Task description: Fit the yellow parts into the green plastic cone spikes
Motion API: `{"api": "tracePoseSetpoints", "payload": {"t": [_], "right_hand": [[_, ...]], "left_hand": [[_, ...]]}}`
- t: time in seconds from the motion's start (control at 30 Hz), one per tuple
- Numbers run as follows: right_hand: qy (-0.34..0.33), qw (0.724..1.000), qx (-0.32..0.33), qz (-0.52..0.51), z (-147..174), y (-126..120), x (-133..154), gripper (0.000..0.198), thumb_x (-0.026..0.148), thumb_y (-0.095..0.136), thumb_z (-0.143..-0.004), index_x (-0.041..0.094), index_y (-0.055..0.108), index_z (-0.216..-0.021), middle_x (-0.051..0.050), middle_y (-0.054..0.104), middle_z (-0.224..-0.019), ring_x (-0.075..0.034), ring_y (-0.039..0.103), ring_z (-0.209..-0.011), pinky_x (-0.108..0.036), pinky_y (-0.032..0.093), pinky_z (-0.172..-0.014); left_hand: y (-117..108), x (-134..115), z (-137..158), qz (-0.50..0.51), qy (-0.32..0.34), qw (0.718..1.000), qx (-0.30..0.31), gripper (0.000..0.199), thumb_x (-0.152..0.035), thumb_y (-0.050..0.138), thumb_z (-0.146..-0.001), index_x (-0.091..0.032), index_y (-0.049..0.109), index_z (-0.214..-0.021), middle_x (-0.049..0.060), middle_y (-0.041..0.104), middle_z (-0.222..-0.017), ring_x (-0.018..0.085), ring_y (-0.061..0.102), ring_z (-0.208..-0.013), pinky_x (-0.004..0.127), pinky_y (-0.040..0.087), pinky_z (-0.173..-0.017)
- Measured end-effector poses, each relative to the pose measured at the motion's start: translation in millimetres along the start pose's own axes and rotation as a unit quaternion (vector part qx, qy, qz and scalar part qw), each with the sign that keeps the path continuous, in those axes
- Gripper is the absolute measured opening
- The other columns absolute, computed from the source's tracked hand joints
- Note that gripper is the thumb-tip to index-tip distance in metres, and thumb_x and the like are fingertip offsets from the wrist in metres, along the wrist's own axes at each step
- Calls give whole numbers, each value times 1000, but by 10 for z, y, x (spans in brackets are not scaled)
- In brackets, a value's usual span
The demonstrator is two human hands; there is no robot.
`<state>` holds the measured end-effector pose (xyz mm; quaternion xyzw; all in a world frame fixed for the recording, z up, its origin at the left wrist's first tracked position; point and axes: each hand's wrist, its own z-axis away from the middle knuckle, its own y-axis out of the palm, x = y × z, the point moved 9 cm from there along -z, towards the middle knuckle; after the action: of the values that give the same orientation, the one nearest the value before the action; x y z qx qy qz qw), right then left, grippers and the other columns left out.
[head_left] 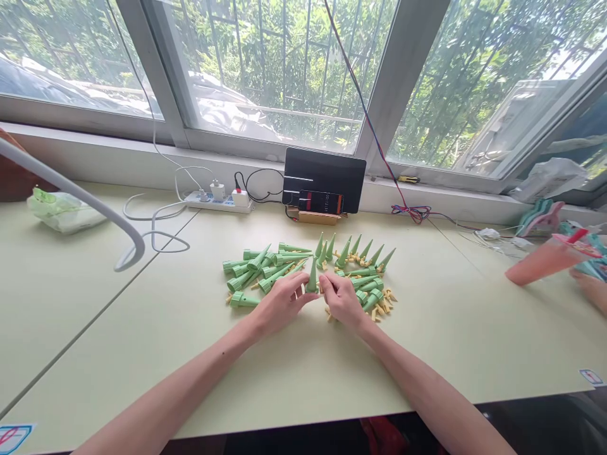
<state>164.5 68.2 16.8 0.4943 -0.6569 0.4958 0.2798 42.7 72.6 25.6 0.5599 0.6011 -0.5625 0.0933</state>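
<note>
Between the thumb and fingers of my left hand (284, 297) stands a green plant watering spike (312, 276), tip up. My right hand (344, 302) is pinched close to the spike's lower end; whatever its fingertips hold is hidden or too small to make out. Several more green spikes (244, 300) lie in a heap beyond and beside my left hand. Behind both hands, other spikes (356, 245) stand upright in a curved row, with small yellow pieces at their bases. Beside my right hand lie further green spikes (373, 298) and loose yellow pieces (386, 308).
A phone (322, 201) showing a timer leans on a black panel (351, 183) by the window. To the left are a power strip (213, 202), a white cable arm (95, 196) and a plastic bag (66, 212). A drink cup (545, 258) tilts at right, near another person's hand (590, 287).
</note>
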Motion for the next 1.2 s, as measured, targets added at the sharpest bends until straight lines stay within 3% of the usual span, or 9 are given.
{"api": "tracePoseSetpoints", "payload": {"t": [0.13, 0.27, 0.4, 0.5, 0.57, 0.67, 0.77, 0.97, 1.2], "right_hand": [[22, 999, 14, -21, -9, 31, -52, 43, 45, 41, -98, 21, 42, -62, 4, 40, -51, -11, 36, -49, -26, 30, -50], [38, 998, 11, -53, -11, 50, -90, 43, 46, 41, -99, 21, 44, -64, 4, 40, -49, -11, 36, -48, -26, 31, -50], [31, 998, -24, -54, -6, -5, -71, 43, 48, 41, -99, 21, 43, -66, 5, 39, -52, -11, 35, -49, -26, 31, -51], [14, 998, -50, -23, -3, -74, -39, 42, 47, 40, -100, 21, 42, -67, 5, 37, -54, -11, 33, -50, -26, 29, -51], [0, 998, -60, 0, -5, -111, -14, 41, 45, 40, -100, 21, 42, -67, 5, 37, -55, -11, 32, -51, -26, 28, -51], [-30, 997, -68, 27, -11, -142, 38, 40, 42, 40, -100, 20, 42, -67, 4, 38, -58, -11, 34, -52, -26, 29, -53], [-65, 995, -65, 48, -7, -130, 98, 38, 39, 40, -101, 20, 42, -67, 3, 40, -59, -11, 34, -53, -26, 29, -54], [-85, 993, -48, 70, 29, -74, 129, 36, 33, 41, -100, 20, 40, -66, 3, 39, -59, -11, 34, -54, -26, 29, -54], [-34, 997, -48, 42, 22, -53, 78, 39, 35, 43, -98, 21, 36, -63, 5, 35, -55, -11, 31, -51, -26, 27, -51]], "left_hand": [[-27, -74, 22, -63, 61, 996, 7, 16, -32, 47, -97, -22, 59, -101, 5, 57, -97, 12, 54, -69, 25, 45, -64], [-40, -98, 20, -107, 95, 990, 0, 28, -30, 42, -99, -26, 56, -124, 9, 58, -111, 12, 56, -68, 27, 47, -66], [-71, -50, -21, -89, 46, 994, -41, 28, -31, 48, -97, -28, 58, -123, 7, 59, -112, 12, 60, -72, 26, 51, -67], [-95, 54, -53, 8, -40, 998, -54, 40, -38, 59, -90, -24, 54, -127, 8, 60, -111, 14, 65, -73, 24, 53, -59], [-61, 152, -63, 108, -110, 988, -33, 44, -45, 62, -86, -19, 54, -121, 9, 63, -102, 15, 66, -67, 24, 53, -50], [96, 247, -43, 277, -205, 938, 39, 45, -57, 57, -86, -14, 57, -101, 7, 65, -82, 15, 64, -57, 24, 50, -43], [186, 240, -20, 363, -238, 898, 79, 47, -60, 57, -85, -14, 57, -90, 6, 65, -75, 13, 61, -51, 22, 48, -41], [201, 180, -8, 371, -207, 901, 91, 37, -48, 70, -81, -14, 56, -85, 1, 60, -61, 11, 59, -51, 20, 45, -46], [138, 121, -38, 362, -166, 916, 49, 37, -43, 75, -76, -14, 53, -80, -4, 53, -61, 12, 58, -54, 23, 48, -47]]}}
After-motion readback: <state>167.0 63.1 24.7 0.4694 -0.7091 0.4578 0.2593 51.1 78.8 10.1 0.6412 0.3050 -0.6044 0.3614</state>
